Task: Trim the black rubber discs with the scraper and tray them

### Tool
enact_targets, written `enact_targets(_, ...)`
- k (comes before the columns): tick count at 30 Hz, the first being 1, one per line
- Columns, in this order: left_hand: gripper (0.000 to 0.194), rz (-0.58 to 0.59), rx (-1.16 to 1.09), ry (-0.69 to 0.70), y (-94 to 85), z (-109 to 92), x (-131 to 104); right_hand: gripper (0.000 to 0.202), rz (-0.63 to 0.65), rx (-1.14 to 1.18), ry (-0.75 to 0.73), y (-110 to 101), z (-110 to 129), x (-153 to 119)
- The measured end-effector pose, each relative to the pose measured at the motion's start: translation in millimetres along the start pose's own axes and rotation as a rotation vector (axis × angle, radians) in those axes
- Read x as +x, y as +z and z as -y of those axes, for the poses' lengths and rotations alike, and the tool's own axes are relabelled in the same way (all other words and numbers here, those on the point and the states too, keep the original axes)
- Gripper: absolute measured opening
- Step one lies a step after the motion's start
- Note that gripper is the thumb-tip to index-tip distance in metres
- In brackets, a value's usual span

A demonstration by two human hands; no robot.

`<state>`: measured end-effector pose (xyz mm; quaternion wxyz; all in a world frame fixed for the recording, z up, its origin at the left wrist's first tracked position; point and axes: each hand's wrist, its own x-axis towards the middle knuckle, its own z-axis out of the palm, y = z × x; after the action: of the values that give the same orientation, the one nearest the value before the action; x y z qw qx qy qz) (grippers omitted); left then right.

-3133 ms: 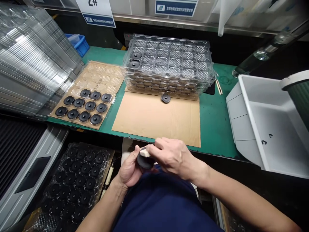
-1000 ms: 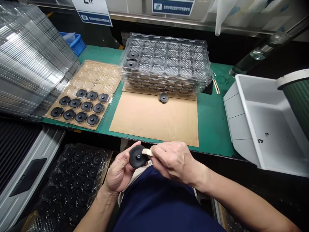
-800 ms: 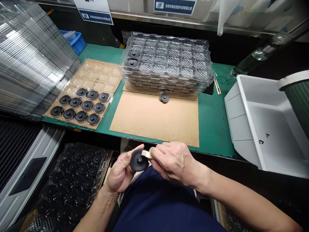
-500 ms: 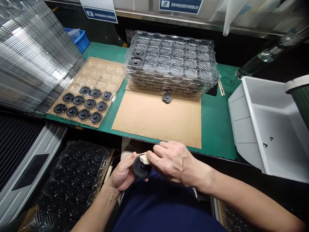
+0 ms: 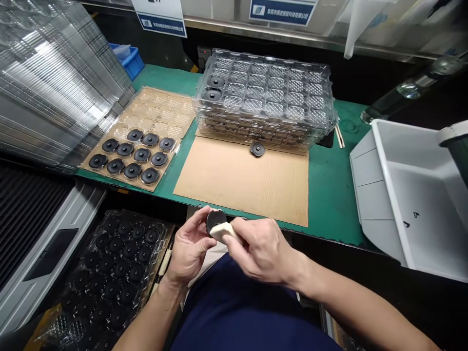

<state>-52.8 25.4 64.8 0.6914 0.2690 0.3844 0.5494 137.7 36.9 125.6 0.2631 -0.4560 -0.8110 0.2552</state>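
Note:
My left hand (image 5: 192, 246) grips a round black plastic part (image 5: 215, 219) by its rim, tilted up in front of my body near the bench edge. A cream-white pad (image 5: 222, 231), perhaps a sponge or cloth, is pinched in my right hand (image 5: 260, 248) and pressed against the part's face. A similar black part (image 5: 257, 149) lies alone on the cardboard sheet (image 5: 234, 180) beyond my hands. More black parts (image 5: 142, 155) sit in the front rows of a clear tray (image 5: 166, 114) on the left.
Stacked clear blister trays (image 5: 266, 109) stand at the back of the green bench (image 5: 325, 180). A grey-white bin (image 5: 391, 195) with small black scraps is on the right. Lower left, a tray (image 5: 113, 263) holds many black parts. Leaning clear trays (image 5: 54, 73) fill the far left.
The black part has turned from facing up to tilted more upright, and moved slightly up. The pad has shifted from its upper edge to its lower edge. The view has shifted slightly.

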Motion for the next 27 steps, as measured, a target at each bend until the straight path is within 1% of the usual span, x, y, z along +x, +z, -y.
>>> enact_targets(2,0.061,-0.012,0.105,0.138,4.8,-0.2,-2.1,0.024,-0.077,0.048,0.010,1.8,8.9,1.8)
enact_targets(4,0.060,-0.037,0.167,0.249,8.0,-3.0,-4.4,0.025,-0.119,0.054,-0.014,1.0,14.7,4.3)
enact_targets(7,0.062,-0.074,0.202,0.325,9.2,-10.7,-6.4,0.025,-0.109,0.039,-0.048,-2.4,15.5,4.3)
enact_targets(12,0.060,-0.148,0.181,0.303,9.6,-18.5,-6.5,0.028,-0.085,-0.049,-0.041,-5.1,3.8,-1.4)
enact_targets(14,0.060,-0.146,0.146,0.259,10.0,-19.4,-6.4,0.029,-0.080,-0.105,-0.050,-5.0,-2.5,-2.2)
enact_targets(16,0.059,-0.113,0.093,0.175,9.6,-20.0,-6.6,0.030,-0.086,-0.159,-0.084,-4.6,-11.0,-1.8)
enact_targets(18,0.058,-0.079,0.026,0.060,8.5,-20.6,-7.4,0.029,-0.102,-0.224,-0.096,-3.2,-24.2,-0.6)
enact_targets(19,0.059,-0.070,-0.009,0.008,7.9,-20.8,-7.9,0.030,-0.115,-0.259,-0.075,-1.9,-33.2,0.2)
enact_targets(21,0.061,-0.068,-0.062,-0.068,7.7,-20.7,-9.0,0.035,-0.124,-0.322,0.055,2.1,-56.3,1.3)
enact_targets(24,0.062,-0.078,-0.101,-0.114,9.5,-20.1,-10.0,0.040,-0.105,-0.368,0.298,10.3,-99.9,0.4)
enact_targets(27,0.060,-0.081,-0.126,-0.140,12.1,-20.6,-9.8,0.039,-0.104,-0.383,0.425,18.9,-142.5,-5.1)
